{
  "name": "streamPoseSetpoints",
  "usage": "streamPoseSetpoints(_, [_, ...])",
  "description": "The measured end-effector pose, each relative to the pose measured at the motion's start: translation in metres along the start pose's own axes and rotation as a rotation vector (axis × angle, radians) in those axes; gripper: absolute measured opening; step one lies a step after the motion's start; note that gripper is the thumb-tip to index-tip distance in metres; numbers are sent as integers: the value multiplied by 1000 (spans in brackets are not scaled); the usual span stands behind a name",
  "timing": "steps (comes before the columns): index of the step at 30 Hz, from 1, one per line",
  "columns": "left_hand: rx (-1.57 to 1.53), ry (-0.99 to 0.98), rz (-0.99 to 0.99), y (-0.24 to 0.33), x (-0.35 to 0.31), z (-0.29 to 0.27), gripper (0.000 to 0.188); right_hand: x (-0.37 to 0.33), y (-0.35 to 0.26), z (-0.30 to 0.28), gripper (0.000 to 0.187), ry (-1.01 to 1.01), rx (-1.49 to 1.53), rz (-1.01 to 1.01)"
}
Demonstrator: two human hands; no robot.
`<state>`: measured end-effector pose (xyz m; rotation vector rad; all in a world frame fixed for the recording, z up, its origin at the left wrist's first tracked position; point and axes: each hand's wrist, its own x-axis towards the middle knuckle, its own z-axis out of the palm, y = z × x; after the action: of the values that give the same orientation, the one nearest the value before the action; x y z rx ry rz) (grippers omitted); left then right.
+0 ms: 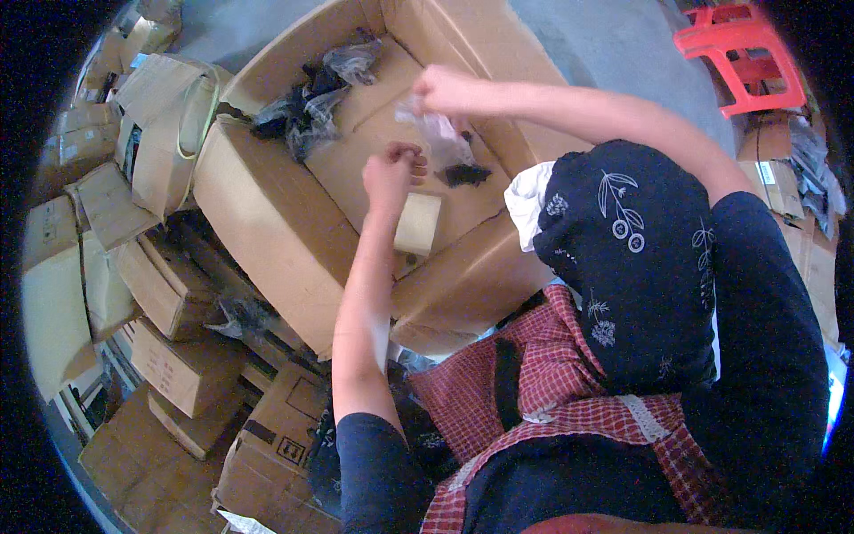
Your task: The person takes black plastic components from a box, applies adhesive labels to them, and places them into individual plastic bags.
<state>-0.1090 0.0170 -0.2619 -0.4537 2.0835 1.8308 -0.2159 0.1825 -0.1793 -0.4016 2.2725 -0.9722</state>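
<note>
A large open cardboard carton (267, 214) stands in front of me, and both hands are inside its walls. My right hand (438, 91) is closed on the top of a clear plastic bag (440, 133), which hangs down toward the carton's floor. At the bag's lower end lies a dark, ragged-edged piece (466, 174); I cannot tell whether it is inside the bag. My left hand (392, 174) is to the left of the bag with its fingers curled in; what they hold, if anything, is hidden. Just below it sits a small pale box (418, 222).
Dark pieces in clear plastic bags (313, 105) lie along the carton's far left side. Stacked cardboard boxes (178, 356) crowd the left. A red plastic stool (743, 58) stands at the far right, above more boxes and plastic wrap. A dark patterned bundle (632, 258) covers part of the view.
</note>
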Motion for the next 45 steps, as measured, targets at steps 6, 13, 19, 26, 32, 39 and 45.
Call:
streamPoseSetpoints(6, [-292, 193, -10, 7, 10, -30, 18, 15, -39, -60, 37, 24, 372, -126])
streamPoseSetpoints(13, [187, -257, -433, -74, 0, -7, 42, 10, -12, -23, 50, -287, -285, -28])
streamPoseSetpoints(19, [580, -448, -43, -105, -64, 62, 51, -16, 44, 39, 39, -753, -732, 36])
streamPoseSetpoints(26, [942, -112, -13, -80, -52, 45, 37, -36, 33, 61, 62, -943, -874, 33])
streamPoseSetpoints(32, [708, 210, 196, -81, -36, 33, 30, -31, 101, 126, 69, -247, -536, 175])
streamPoseSetpoints(39, [-621, 274, -269, -112, -15, 40, 30, -29, 94, 156, 60, -118, -170, 149])
streamPoseSetpoints(45, [-844, 144, -343, -90, -20, 35, 31, -43, 93, 143, 43, 8, -42, 168])
